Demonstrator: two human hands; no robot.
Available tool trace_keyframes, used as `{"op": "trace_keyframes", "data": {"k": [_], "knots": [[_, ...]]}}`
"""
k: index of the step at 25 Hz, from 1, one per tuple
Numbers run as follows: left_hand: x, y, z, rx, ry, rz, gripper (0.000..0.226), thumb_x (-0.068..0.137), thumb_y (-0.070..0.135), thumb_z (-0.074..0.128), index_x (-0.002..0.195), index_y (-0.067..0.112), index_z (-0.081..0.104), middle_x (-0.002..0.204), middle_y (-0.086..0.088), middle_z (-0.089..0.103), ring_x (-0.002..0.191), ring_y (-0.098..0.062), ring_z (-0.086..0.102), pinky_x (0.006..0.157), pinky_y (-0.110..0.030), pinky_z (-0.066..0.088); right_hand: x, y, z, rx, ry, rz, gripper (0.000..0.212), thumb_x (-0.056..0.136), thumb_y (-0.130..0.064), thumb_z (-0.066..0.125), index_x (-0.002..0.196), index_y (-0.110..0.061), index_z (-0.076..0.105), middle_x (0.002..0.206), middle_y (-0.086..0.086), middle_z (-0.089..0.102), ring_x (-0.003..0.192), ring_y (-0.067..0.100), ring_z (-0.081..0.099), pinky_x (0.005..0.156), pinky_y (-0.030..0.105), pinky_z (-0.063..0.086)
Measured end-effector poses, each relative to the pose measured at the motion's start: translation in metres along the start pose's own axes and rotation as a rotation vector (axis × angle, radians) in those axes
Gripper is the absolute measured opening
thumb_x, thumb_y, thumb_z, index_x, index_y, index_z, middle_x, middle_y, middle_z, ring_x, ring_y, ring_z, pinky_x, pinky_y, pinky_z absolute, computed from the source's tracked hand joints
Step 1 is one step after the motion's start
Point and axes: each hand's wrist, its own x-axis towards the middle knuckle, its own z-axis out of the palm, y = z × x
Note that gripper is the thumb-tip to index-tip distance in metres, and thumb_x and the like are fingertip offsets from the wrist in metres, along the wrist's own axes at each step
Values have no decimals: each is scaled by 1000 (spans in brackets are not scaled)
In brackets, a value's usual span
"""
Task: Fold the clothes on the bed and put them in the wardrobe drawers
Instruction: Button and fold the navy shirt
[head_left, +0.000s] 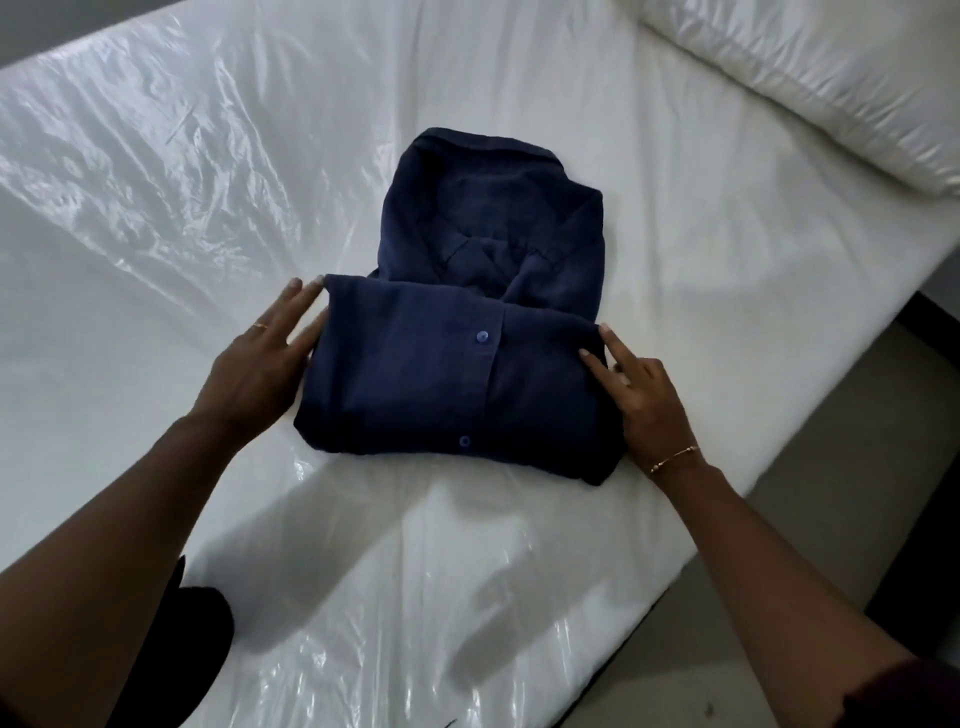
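A navy blue button-up shirt (452, 364) lies partly folded in the middle of the bed (156, 208), its lower part folded up over the body and its collar pointing away from me. My left hand (260, 364) rests flat against the left edge of the fold with fingers spread. At the right edge of the fold, my right hand (639, 395) has two fingers extended onto the cloth. Neither hand grips the shirt.
The mattress is white and wrapped in shiny plastic. A plastic-covered pillow (821, 88) lies at the top right. The bed's right edge drops to a beige floor (831, 467). A dark garment on me (192, 649) shows at the bottom left.
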Motion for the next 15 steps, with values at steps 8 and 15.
{"op": "trace_keyframes", "data": {"k": [8,15], "knots": [[38,-1,6,92,-37,285,60,89,14,50,145,16,29,156,-15,12,145,-30,-4,114,-49,16,19,-1,1,-65,-127,-28,69,83,3,50,140,-32,31,150,1,30,79,20,32,50,37,49],[60,5,0,-303,-349,-239,56,82,11,70,134,15,51,132,-9,56,115,-22,55,83,-23,49,50,-14,0,646,-234,755,51,65,-54,63,112,-35,55,116,16,50,109,37,51,95,50,44]]}}
